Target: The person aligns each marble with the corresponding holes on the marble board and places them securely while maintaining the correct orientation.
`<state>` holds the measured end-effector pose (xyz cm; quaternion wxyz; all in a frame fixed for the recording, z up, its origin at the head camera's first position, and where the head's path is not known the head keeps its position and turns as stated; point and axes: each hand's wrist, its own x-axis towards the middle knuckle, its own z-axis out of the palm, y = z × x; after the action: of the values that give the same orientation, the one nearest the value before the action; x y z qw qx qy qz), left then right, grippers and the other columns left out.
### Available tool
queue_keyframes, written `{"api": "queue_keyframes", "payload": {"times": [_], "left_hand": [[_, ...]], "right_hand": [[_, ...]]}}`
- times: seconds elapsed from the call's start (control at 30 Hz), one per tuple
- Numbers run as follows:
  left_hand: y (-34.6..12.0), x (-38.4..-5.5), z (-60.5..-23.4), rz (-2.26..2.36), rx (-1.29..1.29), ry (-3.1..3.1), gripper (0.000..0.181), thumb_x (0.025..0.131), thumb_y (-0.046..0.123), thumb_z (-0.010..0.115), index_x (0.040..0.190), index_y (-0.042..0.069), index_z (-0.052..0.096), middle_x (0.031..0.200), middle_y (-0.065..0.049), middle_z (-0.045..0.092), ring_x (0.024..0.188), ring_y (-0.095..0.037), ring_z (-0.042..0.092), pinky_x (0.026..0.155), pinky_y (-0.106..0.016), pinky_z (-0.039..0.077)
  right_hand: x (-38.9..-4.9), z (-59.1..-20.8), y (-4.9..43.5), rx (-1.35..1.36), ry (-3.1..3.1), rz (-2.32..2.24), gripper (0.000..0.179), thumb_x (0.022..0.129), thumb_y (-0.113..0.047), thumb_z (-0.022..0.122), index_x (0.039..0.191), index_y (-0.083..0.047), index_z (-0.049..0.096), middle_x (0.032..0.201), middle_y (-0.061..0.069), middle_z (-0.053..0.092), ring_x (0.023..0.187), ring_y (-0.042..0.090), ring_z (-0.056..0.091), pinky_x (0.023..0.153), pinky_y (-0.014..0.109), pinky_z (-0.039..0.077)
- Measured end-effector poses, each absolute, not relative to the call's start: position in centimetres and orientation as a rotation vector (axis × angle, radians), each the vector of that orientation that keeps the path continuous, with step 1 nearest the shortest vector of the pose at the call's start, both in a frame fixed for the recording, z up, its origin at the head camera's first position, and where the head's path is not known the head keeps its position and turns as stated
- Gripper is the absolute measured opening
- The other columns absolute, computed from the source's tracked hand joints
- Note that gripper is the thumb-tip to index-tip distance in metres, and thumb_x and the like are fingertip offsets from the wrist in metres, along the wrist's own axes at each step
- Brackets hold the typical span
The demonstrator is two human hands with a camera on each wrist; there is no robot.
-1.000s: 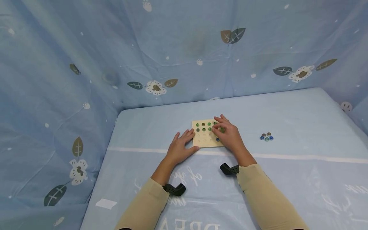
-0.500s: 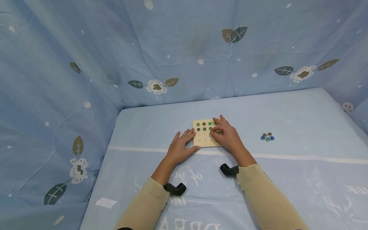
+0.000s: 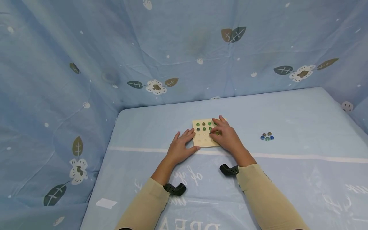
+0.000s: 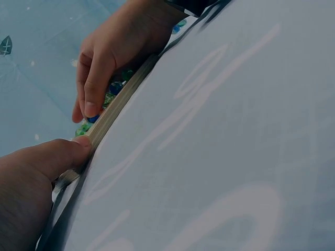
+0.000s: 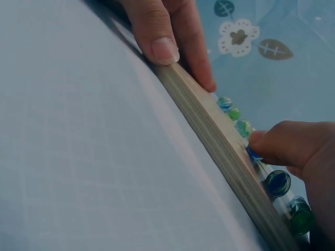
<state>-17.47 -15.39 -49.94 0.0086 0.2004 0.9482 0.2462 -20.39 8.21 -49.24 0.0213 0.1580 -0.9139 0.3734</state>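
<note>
A square wooden board with rows of round hollows lies on the bed-like surface, and marbles fill the hollows visible in its two far rows. My left hand rests along the board's left side, fingers spread at the edge and thumb at the near corner. Over the board's right half, my right hand pinches a blue marble between thumb and index finger, close above the surface. Behind it, a larger dark blue marble sits on the board in the right wrist view. The right hand hides the board's right columns from the head camera.
To the right of the board lies a small group of loose marbles, blue, brown and green. A pale blue patterned cloth covers the surface, and a matching curtain stands behind. A white patch shows at the near left.
My right hand has shifted slightly left and lower across the board, its fingertips now beside the second row. A blue marble seen at lower right has become hidden behind it. My left hand stays put.
</note>
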Motion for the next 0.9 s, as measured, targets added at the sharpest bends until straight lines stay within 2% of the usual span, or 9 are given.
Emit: {"api": "queue_keyframes", "payload": {"times": [0.37, 0.9], "left_hand": [[-15.20, -17.59, -49.78, 0.743, 0.567, 2.972, 0.072, 0.084, 0.057, 0.059, 0.144, 0.023, 0.039, 0.152, 0.014, 0.029, 0.142, -0.008, 0.023, 0.120, -0.039, 0.007], [-15.34, -17.64, -49.99, 0.743, 0.597, 2.956, 0.072, 0.085, 0.059, 0.056, 0.145, 0.023, 0.039, 0.152, 0.014, 0.028, 0.142, -0.007, 0.022, 0.120, -0.038, 0.006]], "right_hand": [[-20.56, -49.32, 8.27, 0.455, -2.819, 1.188, 0.020, 0.085, -0.031, 0.069, 0.094, -0.014, 0.074, 0.149, 0.001, 0.038, 0.146, 0.021, 0.011, 0.113, 0.054, 0.024], [-20.19, -48.98, 8.35, 0.450, -2.784, 1.215, 0.023, 0.085, -0.032, 0.069, 0.097, -0.012, 0.074, 0.147, 0.001, 0.042, 0.146, 0.019, 0.013, 0.113, 0.053, 0.024]]}}
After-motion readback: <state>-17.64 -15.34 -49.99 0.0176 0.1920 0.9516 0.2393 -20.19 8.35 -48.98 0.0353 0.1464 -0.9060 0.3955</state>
